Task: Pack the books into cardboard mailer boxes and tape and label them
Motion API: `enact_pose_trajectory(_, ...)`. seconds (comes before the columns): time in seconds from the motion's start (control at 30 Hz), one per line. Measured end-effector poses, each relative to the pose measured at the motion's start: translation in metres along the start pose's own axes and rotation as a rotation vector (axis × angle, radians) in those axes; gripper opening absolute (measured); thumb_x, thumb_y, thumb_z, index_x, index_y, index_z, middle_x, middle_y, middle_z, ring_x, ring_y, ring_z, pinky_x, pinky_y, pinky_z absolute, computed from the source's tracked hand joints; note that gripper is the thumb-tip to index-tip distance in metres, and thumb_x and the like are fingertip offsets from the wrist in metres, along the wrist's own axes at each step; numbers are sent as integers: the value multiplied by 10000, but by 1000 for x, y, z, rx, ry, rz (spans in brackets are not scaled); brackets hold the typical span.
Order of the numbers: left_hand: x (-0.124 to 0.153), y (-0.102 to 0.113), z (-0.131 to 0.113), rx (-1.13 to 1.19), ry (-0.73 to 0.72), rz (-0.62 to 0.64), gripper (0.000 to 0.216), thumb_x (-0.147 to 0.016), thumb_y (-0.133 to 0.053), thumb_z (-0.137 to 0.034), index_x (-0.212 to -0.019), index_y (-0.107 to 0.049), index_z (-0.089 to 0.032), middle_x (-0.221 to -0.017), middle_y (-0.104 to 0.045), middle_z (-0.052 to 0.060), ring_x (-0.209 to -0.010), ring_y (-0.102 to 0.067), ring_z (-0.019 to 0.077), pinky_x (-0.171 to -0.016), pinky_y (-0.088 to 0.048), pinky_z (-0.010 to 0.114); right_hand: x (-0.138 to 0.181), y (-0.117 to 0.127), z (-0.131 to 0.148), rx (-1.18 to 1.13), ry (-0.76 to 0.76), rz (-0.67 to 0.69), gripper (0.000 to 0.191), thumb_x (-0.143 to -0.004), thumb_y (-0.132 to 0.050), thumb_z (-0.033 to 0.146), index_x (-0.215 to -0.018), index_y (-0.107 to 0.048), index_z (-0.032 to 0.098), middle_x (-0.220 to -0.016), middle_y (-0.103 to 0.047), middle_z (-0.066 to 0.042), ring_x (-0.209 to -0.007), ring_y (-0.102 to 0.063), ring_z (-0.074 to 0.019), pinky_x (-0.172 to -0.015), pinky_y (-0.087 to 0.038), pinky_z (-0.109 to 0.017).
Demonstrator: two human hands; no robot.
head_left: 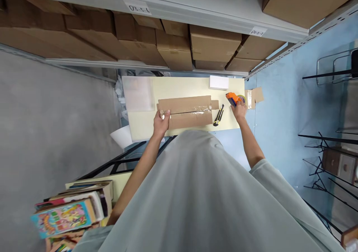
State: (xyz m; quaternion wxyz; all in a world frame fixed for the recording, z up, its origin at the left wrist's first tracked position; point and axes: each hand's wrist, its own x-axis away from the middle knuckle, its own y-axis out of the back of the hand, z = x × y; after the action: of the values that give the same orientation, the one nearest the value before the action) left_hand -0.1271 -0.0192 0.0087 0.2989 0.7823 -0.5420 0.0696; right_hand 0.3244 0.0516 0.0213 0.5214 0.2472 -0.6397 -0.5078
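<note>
A long cardboard box [190, 119] lies on the pale table, its middle seam partly covered with shiny clear tape and small flaps sticking out at its ends. My left hand [161, 124] grips the box's left end, thumb on top. At the table's right side, my right hand [239, 110] is closed around an orange and blue tape dispenser [231, 97] with a roll of tape on it. Between the box and my right hand rests a black and yellow utility knife [218, 115].
A small white box [219, 82] stands at the table's [181, 86] back edge; a translucent sheet [139, 93] covers its left end. Shelves of cardboard boxes [215, 43] overhang the far side. Books [64, 214] are stacked at lower left. A cardboard piece [254, 96] lies beyond the right edge.
</note>
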Motion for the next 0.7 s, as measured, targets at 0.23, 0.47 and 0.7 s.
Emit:
enact_pose_trajectory(0.23,-2,0,2,18,5,-6,668,-870,-809,-805,-1162,-723,-211,-1183,-831,132,-1190,-792,342,-1156,-626,515,-13,-18,-1,14,24,-21,361,-1108,-578,345,-1345,-691,97,-1401,-743,-276,-1355,-596,-378,-1238,-413,-532)
enact_pose_trajectory(0.47,-2,-3,4,58,-46,5,601,-917,-816,-762,-1105,-701,-203,-1118,-831,108,-1135,-787,316,-1130,-637,482,31,45,9,-151,316,-38,533,-1107,-543,638,-1261,-734,165,-1131,-784,-224,-1111,-734,-404,-1003,-582,-505)
enact_pose_trajectory(0.7,-2,-9,8,146,-110,31,627,-935,-793,-739,-1245,-743,-196,-1266,-840,167,-1236,-786,349,-1181,-613,531,111,138,92,-504,631,332,725,-863,-790,877,-1100,-799,192,-950,-800,-81,-858,-729,-282,-811,-601,-401)
